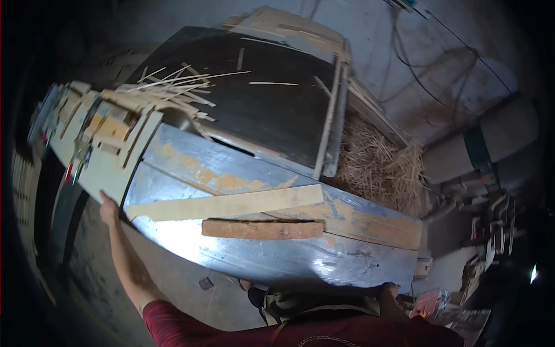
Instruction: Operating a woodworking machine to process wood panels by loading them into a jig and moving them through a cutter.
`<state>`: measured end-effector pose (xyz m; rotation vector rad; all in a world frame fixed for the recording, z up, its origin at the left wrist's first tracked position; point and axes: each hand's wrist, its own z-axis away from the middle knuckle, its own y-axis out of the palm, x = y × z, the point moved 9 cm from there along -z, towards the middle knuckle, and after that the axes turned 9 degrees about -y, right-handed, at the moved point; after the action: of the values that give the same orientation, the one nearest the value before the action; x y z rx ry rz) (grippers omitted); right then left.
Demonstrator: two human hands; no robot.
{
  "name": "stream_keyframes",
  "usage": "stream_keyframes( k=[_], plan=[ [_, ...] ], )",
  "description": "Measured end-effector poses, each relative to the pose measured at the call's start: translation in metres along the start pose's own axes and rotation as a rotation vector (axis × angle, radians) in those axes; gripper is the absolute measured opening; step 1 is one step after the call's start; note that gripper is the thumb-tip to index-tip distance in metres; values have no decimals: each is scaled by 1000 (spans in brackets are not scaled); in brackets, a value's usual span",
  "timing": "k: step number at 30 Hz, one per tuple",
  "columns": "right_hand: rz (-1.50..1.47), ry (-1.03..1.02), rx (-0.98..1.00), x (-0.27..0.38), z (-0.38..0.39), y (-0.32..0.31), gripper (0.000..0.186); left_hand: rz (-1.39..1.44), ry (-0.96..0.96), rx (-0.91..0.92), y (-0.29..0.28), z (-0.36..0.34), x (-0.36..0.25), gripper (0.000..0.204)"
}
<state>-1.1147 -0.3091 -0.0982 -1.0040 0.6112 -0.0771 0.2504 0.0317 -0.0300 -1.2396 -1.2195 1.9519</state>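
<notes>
My left hand (pixel 108 209) is at the near edge of a pale board (pixel 110 176) fixed at the left end of a metal machine table (pixel 254 257). One finger stretches up along that edge, and I see nothing held. By the table's near right edge is my right hand (pixel 392 289), small and dim, its fingers mostly hidden. A long pale wooden strip (pixel 231 203) lies aslant on the table. Just nearer to me sits a shorter, thicker brown wood block (pixel 263 229), rough along its face.
Wooden blocks (pixel 113 124) and red-handled clamps (pixel 69 173) sit on the pale board. Thin offcuts (pixel 179 87) are heaped on a dark panel (pixel 272 110) behind the table. Shavings (pixel 378 162) pile up at the right, near a large cylinder (pixel 503 139).
</notes>
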Motion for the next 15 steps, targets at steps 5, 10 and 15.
stream_keyframes(
  k=[5,10,15],
  plan=[
    [33,58,-79,-17,-20,24,43,-64,81,174,20,-20,14,112],
    [-562,344,-286,-8,47,-8,57,32,30,67,8,-7,10,117],
    [-782,510,-242,-1,70,-4,65,38,45,78,1,-3,8,119]
  ],
)
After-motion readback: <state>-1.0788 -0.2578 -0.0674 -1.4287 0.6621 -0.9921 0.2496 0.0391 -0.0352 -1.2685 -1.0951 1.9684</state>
